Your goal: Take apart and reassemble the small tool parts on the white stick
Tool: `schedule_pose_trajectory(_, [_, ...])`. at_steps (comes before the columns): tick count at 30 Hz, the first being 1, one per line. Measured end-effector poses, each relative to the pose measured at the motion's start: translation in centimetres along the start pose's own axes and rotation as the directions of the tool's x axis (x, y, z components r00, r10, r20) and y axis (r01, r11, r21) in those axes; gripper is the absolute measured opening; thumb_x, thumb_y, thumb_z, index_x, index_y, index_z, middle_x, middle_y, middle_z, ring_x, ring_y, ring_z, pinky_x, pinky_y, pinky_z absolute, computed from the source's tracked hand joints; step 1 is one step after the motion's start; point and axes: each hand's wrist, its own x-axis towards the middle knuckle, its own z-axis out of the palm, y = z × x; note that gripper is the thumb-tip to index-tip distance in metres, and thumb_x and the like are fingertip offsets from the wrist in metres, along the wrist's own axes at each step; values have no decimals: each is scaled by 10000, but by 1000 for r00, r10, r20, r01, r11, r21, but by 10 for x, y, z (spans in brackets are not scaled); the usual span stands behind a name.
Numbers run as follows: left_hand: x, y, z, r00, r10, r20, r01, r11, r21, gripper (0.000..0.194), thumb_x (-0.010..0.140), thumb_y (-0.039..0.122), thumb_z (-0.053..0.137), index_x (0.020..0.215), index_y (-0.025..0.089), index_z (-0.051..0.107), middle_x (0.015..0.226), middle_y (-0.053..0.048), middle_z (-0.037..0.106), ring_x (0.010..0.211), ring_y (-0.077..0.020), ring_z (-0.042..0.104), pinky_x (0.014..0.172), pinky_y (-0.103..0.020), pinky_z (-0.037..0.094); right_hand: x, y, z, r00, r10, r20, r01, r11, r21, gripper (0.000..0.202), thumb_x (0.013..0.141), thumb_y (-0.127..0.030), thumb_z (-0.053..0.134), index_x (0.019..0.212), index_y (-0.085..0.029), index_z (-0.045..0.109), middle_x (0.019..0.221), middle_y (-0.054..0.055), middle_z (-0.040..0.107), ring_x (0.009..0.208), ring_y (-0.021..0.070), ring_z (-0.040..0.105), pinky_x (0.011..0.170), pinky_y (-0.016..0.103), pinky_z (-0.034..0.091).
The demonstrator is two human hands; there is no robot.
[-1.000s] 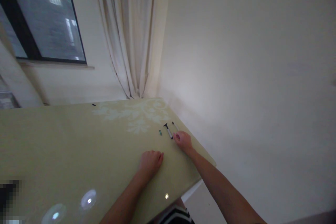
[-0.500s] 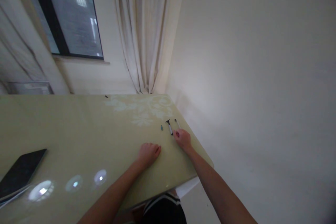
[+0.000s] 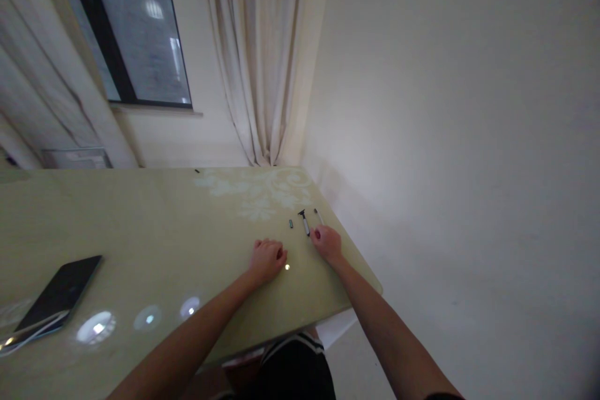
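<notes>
My right hand (image 3: 327, 244) rests near the table's right edge with its fingers curled closed. Its fingertips are beside the handle end of a razor (image 3: 305, 225) with a dark head and a grey handle. A thin white stick with a dark tip, like a toothbrush (image 3: 319, 216), runs down to this hand, which hides its lower end; whether the fingers grip it is not visible. Left of the razor lies a small dark cartridge-like piece (image 3: 290, 224). My left hand (image 3: 267, 260) lies on the tabletop in a loose fist, apart from these things, with nothing visible in it.
The glossy pale table (image 3: 154, 219) meets the wall (image 3: 445, 137) near its right side. A dark tablet (image 3: 60, 290) with a white cable (image 3: 37, 329) lies at the left. A tiny dark object (image 3: 197, 170) sits at the far edge, before curtains (image 3: 262, 62) and a window.
The view has turned slightly left, showing more of the tablet. My left hand has moved a little forward and its fingers have shifted. My right hand stays by the razor.
</notes>
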Motion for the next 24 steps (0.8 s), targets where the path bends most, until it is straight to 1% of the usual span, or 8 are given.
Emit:
schedule_pose_trajectory(3, [23, 3, 0, 996, -75, -37, 74, 997, -35, 345, 931, 414, 510, 1157, 212, 676, 1231, -145, 687, 1196, -313, 575, 1036, -466, 352, 0, 0, 0, 1000, 3, 3, -3, 1000, -15, 369, 1016, -389, 542, 741, -178, 667, 737, 43, 693, 665, 155, 565, 610, 281, 257])
schedule_pose_trajectory(6, [49, 8, 1, 991, -130, -41, 127, 990, -68, 556, 885, 439, 556, 1402, 235, 557, 1417, -164, 579, 1314, -348, 487, 1055, -500, 346, 0, 0, 1, 1000, 11, 25, -10, 999, -34, 365, 1018, -393, 546, 756, -175, 679, 749, 48, 705, 680, 156, 580, 612, 281, 264])
schedule_pose_trajectory(8, [62, 10, 3, 987, -157, -31, 153, 984, -88, 649, 870, 467, 569, 1482, 269, 493, 1460, -162, 538, 1333, -364, 462, 1054, -521, 350, 0, 0, 1, 999, 15, 34, -14, 999, -42, 367, 1022, -396, 543, 766, -175, 684, 754, 50, 709, 684, 157, 586, 614, 281, 268])
schedule_pose_trajectory(10, [70, 12, 5, 984, -176, -21, 173, 980, -103, 637, 874, 497, 561, 1479, 304, 507, 1451, -154, 535, 1317, -370, 468, 1043, -534, 358, -1, -1, 0, 999, 12, 36, -10, 999, -44, 366, 1027, -396, 536, 776, -176, 684, 758, 49, 711, 688, 156, 590, 617, 280, 272])
schedule_pose_trajectory(12, [74, 12, 7, 981, -191, -17, 188, 975, -116, 564, 891, 513, 541, 1424, 331, 568, 1430, -143, 542, 1301, -370, 475, 1034, -539, 363, -1, -2, 0, 999, 7, 39, -5, 999, -47, 360, 1030, -392, 530, 784, -178, 683, 766, 49, 714, 694, 156, 594, 621, 280, 274])
schedule_pose_trajectory(15, [78, 11, 8, 977, -213, -12, 209, 968, -135, 488, 904, 512, 528, 1349, 338, 627, 1419, -137, 543, 1296, -372, 474, 1028, -547, 366, -2, -3, -2, 998, 8, 56, -4, 998, -64, 353, 1029, -392, 530, 790, -182, 683, 778, 53, 720, 704, 161, 600, 621, 283, 272])
schedule_pose_trajectory(20, [87, 12, 6, 976, -216, 6, 214, 963, -161, 569, 858, 508, 583, 1399, 335, 596, 1424, -149, 535, 1298, -391, 471, 1039, -589, 356, -2, -4, -1, 999, -7, 54, 10, 998, -66, 360, 1030, -397, 526, 787, -182, 682, 775, 55, 717, 706, 159, 602, 634, 279, 287])
schedule_pose_trajectory(24, [92, 13, 6, 979, -203, 22, 203, 964, -171, 497, 843, 484, 599, 1314, 339, 665, 1396, -145, 555, 1296, -389, 479, 1036, -587, 363, -3, -3, 1, 999, -1, 38, 3, 998, -58, 364, 1026, -401, 530, 777, -182, 681, 761, 49, 712, 699, 156, 602, 631, 275, 286])
